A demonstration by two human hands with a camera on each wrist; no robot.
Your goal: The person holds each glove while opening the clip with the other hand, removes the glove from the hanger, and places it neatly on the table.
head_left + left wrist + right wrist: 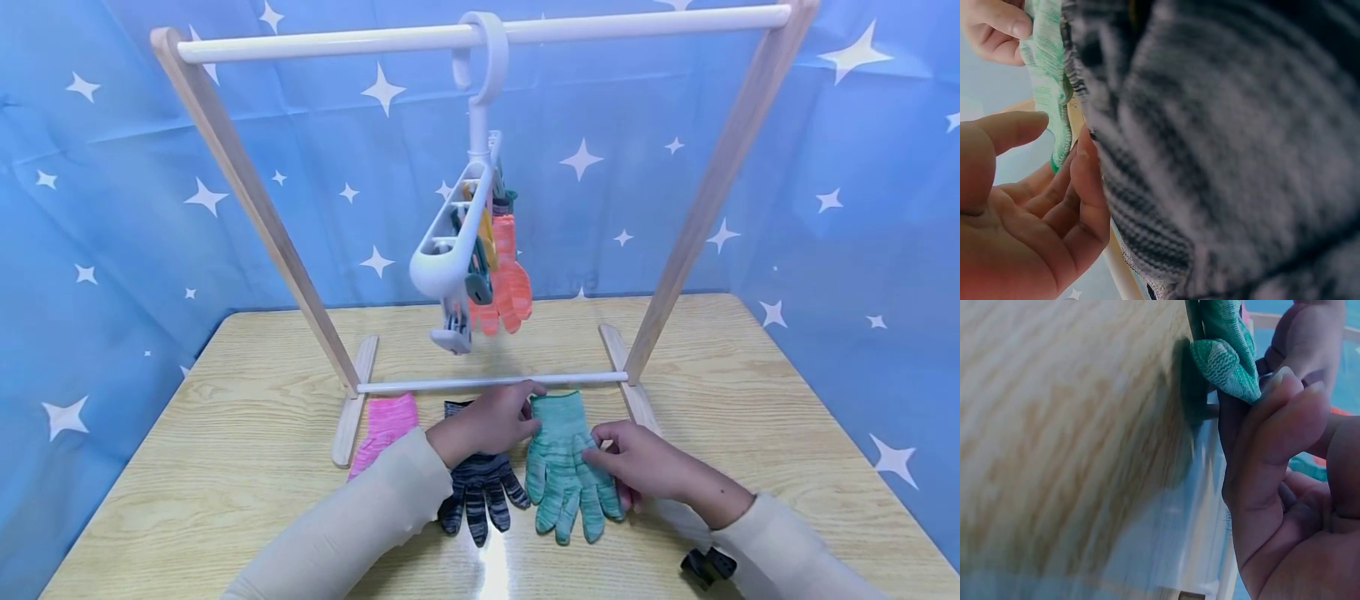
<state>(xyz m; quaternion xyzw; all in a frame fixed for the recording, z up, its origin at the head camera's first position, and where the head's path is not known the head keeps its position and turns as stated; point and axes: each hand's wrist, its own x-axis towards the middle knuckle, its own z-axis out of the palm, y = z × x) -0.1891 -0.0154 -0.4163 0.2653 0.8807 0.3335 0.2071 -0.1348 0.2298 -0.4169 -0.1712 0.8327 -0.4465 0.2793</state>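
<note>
A green knit glove (558,454) lies on the table, cuff toward the rack's lower bar. At its cuff is my left hand (504,417), index finger at the cuff's corner and thumb apart, reaching across a black-and-grey glove (480,492). In the left wrist view, the fingers (1088,181) of that hand are by the green cuff, the thumb separated from them. My right hand (637,462) pinches the green glove's right side, thumb on top and fingers curled at its edge. Left of these a pink glove (386,425) is partly hidden by my left sleeve.
A wooden rack with a white top bar (360,42) stands over the table (247,442). From it hangs a white hanger (446,267) with clips and a coral glove (510,279). A small black object (707,568) is at my right sleeve. Behind hangs a blue star-patterned cloth (300,233).
</note>
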